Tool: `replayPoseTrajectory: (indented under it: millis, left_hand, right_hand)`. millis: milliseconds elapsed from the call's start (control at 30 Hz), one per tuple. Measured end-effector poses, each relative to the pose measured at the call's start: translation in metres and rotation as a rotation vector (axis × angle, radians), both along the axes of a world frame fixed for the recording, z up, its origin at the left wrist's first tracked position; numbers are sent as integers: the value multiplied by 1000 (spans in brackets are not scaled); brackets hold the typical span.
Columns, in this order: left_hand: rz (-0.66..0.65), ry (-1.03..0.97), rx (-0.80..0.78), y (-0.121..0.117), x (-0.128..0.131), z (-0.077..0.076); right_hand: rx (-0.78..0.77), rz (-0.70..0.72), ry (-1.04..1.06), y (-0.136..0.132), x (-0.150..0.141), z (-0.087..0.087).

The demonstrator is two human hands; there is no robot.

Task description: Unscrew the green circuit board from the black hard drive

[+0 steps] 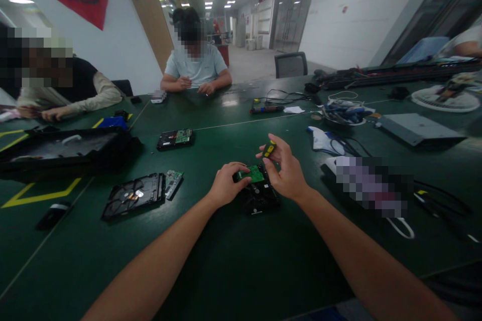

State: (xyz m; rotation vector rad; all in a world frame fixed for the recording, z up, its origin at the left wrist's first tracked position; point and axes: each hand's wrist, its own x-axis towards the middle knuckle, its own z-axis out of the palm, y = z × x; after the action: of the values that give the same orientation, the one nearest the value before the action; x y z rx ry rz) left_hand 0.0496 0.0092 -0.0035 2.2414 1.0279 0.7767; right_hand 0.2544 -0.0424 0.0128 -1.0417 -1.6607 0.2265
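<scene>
Green table point(211, 271), hard drives point(175, 139), black tray point(64, 148), white-blue glove point(324, 140)

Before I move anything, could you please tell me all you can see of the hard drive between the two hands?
The hard drive is dark, flat and boxy, apparently metal, lying on the green table. A green circuit board shows at its far end, touched and partly covered by the left hand; whether it is fastened, I cannot tell. A small pale mark shows near the drive's near edge. The right hand overlaps its right side in view.
</scene>
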Motion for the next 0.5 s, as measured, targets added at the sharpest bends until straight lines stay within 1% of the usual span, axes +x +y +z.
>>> replayPoseTrajectory:
  millis: [500]
  left_hand:
    - [5,-12,-6,2,1,-2]
  right_hand:
    - [65,-83,-52,1,0,-1]
